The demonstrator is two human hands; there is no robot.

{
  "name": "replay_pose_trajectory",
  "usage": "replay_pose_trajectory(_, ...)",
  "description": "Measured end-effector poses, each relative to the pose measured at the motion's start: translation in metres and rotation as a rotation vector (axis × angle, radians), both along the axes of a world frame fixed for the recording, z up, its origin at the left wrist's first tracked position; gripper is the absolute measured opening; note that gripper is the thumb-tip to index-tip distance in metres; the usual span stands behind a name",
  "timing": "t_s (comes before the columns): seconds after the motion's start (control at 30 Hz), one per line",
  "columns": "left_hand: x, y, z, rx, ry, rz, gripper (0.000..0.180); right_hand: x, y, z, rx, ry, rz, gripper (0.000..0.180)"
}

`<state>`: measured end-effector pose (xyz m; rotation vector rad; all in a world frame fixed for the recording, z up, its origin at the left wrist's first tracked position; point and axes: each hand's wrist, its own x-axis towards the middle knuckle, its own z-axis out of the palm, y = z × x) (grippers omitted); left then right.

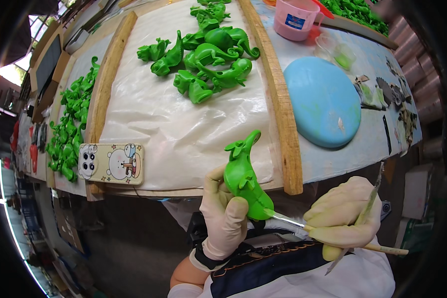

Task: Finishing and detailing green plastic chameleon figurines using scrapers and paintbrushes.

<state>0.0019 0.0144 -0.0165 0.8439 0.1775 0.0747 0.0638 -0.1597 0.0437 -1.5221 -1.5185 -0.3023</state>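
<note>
My left hand (pixel 222 226), in a pale glove, grips a glossy green chameleon-like figurine (pixel 243 179) in front of my body, its narrow curved end pointing up. From the right, my gloved right hand (pixel 340 213) holds a paintbrush (pixel 287 219) with a silvery ferrule and a wooden handle. The brush tip meets the rounded lower end of the figurine. A thin, stained, blade-like strip (pixel 371 198) also runs through my right hand, crossing the brush handle; its kind is unclear. Beyond my hands, several similar green figurines (pixel 216 54) lie heaped on a white plastic sheet (pixel 184 129).
Wooden strips (pixel 278 99) border the sheet on both sides. A phone in a cartoon case (pixel 111 164) lies at the front left. More green pieces (pixel 69 126) pile up farther left. On the right are a light-blue disc (pixel 323 102), a pink measuring jug (pixel 295 20) and a clear cup (pixel 335 52).
</note>
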Motion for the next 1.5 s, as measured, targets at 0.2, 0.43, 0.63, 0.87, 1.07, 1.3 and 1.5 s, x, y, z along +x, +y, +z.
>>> replay_pose_trajectory(0.2, -0.002, 0.001, -0.002, 0.044, -0.001, 0.048, 0.068, -0.003, 0.013, -0.009, 0.044, -0.032, -0.113, 0.031)
replay_pose_trajectory(0.43, -0.001, 0.003, 0.004, -0.023, 0.044, -0.002, 0.063, -0.007, -0.004, -0.005, 0.017, -0.051, -0.173, 0.028)
replay_pose_trajectory(0.63, 0.002, -0.003, 0.007, 0.099, 0.102, 0.006, 0.057, 0.009, -0.002, -0.009, 0.027, 0.135, 0.266, 0.026)
replay_pose_trajectory(0.87, -0.002, -0.003, 0.008, 0.053, 0.132, -0.077, 0.06, 0.015, -0.003, -0.005, -0.045, 0.234, 0.226, 0.023)
replay_pose_trajectory(1.07, -0.005, -0.001, 0.007, -0.202, 0.087, -0.267, 0.062, 0.012, -0.012, -0.001, -0.083, 0.342, 0.173, 0.028)
replay_pose_trajectory(1.3, -0.009, 0.004, -0.005, -0.239, 0.06, -0.366, 0.076, 0.004, 0.012, -0.014, 0.205, 0.34, -0.033, 0.018)
replay_pose_trajectory(1.5, -0.008, 0.002, -0.005, -0.255, 0.072, -0.328, 0.077, 0.009, -0.003, 0.028, -0.422, 1.094, -0.051, 0.014)
